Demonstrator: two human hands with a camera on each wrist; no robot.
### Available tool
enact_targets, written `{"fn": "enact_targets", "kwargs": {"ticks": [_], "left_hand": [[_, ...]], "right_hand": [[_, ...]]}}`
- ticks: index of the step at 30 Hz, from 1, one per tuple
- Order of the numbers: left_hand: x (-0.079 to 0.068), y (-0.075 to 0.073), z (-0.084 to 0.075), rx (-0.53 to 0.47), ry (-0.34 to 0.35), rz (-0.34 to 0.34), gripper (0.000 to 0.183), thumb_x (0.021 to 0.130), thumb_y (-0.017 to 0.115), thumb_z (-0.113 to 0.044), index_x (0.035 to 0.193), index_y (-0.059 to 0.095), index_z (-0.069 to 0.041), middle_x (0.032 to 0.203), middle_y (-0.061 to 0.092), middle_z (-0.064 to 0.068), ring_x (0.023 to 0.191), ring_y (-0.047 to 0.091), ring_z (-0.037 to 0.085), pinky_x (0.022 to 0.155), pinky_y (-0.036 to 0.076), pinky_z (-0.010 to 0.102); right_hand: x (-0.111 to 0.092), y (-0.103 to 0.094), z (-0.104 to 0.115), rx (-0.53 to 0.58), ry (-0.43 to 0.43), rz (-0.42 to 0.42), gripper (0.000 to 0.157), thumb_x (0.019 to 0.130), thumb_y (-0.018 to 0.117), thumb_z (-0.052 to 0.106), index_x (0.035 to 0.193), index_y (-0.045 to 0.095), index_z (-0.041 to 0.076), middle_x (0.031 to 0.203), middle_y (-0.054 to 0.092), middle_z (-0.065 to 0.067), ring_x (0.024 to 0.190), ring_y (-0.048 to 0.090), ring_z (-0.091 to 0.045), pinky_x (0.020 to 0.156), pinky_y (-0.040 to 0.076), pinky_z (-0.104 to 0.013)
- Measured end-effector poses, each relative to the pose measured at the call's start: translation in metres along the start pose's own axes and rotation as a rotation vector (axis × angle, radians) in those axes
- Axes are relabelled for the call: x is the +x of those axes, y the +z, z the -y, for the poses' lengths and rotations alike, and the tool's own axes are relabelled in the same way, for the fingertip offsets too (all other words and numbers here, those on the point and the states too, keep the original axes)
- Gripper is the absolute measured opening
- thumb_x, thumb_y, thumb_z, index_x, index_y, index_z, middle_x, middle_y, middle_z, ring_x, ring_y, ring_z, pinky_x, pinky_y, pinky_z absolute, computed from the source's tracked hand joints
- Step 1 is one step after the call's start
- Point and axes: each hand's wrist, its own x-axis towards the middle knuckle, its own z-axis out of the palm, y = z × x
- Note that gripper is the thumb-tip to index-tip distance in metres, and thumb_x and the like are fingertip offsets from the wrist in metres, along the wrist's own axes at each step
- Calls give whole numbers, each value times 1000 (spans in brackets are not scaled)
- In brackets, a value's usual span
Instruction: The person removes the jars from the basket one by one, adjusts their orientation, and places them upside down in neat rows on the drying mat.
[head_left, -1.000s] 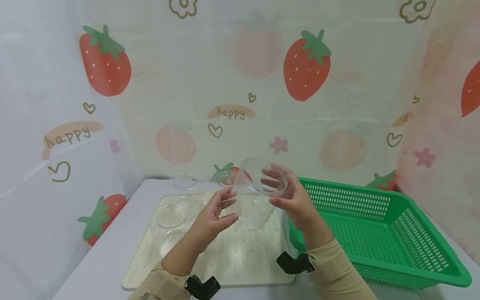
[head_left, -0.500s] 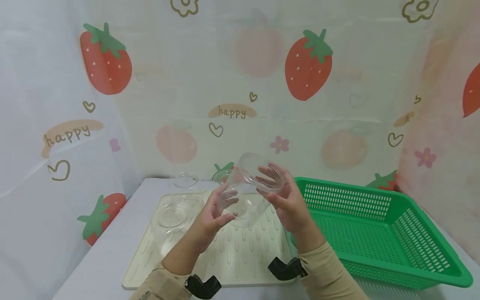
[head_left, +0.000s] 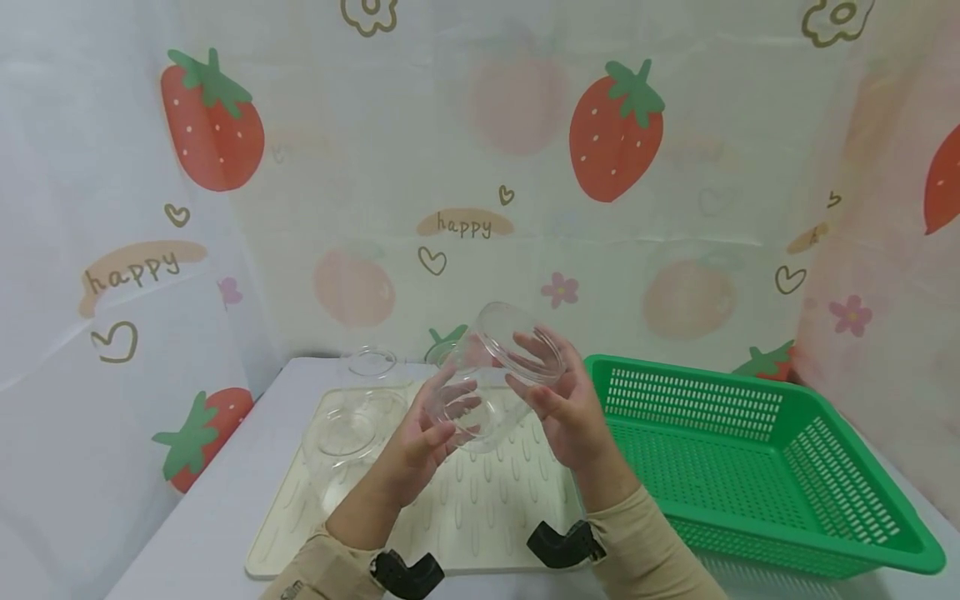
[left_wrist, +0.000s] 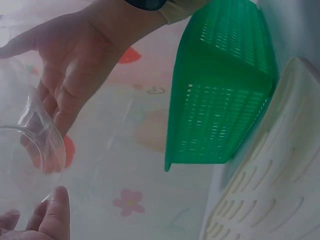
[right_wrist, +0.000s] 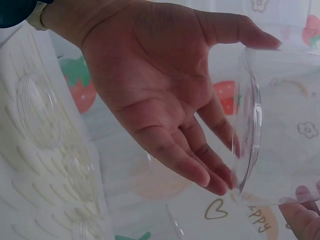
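A clear plastic tub (head_left: 480,408) is held in the air over the middle of the mat, tilted so its thick ringed rim points up and right. My left hand (head_left: 408,446) holds its lower end, thumb in front and fingers behind, visible through the clear wall. At the rim, my right hand (head_left: 577,417) grips with the thumb on the near side and the fingers on the far side. In the right wrist view, the thumb and fingertips of the right hand (right_wrist: 155,95) meet the tub (right_wrist: 285,115) at its rim, the palm well back from it.
Several more clear tubs (head_left: 347,432) stand on the left and back of the cream ridged mat (head_left: 480,533). A green slotted basket (head_left: 750,525) is on the right. Behind the white table (head_left: 202,517) hangs a strawberry-print curtain (head_left: 465,158).
The tub has shifted slightly left and its lower end has swung up into my left hand. My right hand has moved left with the rim, and my left fingers lie further round the tub.
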Motion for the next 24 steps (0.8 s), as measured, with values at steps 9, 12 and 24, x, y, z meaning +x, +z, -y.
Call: {"fn": "enact_targets", "kwargs": {"ticks": [9,12,24], "left_hand": [[-1,1,-4,-59,19,-63,82,78,63,-29,138,8,-11,133,21,22,121,29,35,91,33,47],[-1,2,-6,-75,16,-76,80,79,62,-27,138,10,-11,133,21,21,119,33,33,90,35,47],[-5,2,-21,-10,-28,-276,76,76,62,-22,135,16,-17,130,22,17,121,27,38,87,34,52]], "right_hand": [[-1,4,-4,34,42,-19,87,74,68,30,134,10,4,135,19,-23,121,28,-33,93,24,-52],[-2,2,-4,4,53,-21,86,75,67,30,135,11,5,136,20,-23,121,30,-31,93,25,-51],[-2,-5,12,-197,46,-82,78,78,64,12,136,13,10,134,24,-19,120,28,-35,93,34,-33]]}}
